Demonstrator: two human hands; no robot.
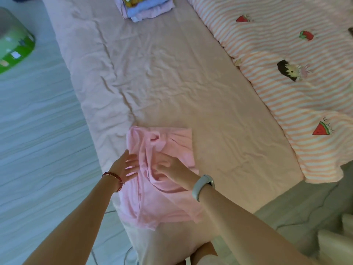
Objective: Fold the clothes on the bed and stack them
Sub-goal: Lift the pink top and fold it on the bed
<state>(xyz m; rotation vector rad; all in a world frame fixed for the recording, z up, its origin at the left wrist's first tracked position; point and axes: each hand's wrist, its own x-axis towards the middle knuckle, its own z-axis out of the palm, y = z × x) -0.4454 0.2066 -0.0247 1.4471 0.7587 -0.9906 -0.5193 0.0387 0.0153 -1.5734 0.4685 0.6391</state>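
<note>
Hands: left hand point(129, 165) flat with straight fingers on the pink top's point(162, 188) left edge, right hand point(170, 169) curled, pinching cloth mid-top | Place: near end of bed point(172, 83) | Step: folding, half done | Next: likely fold sides in, then carry to far stack point(147, 8) | Writing: none readable

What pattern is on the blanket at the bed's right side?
The blanket has pink and white stripes with strawberry, watermelon and cartoon-figure prints, seen in the head view.
</note>
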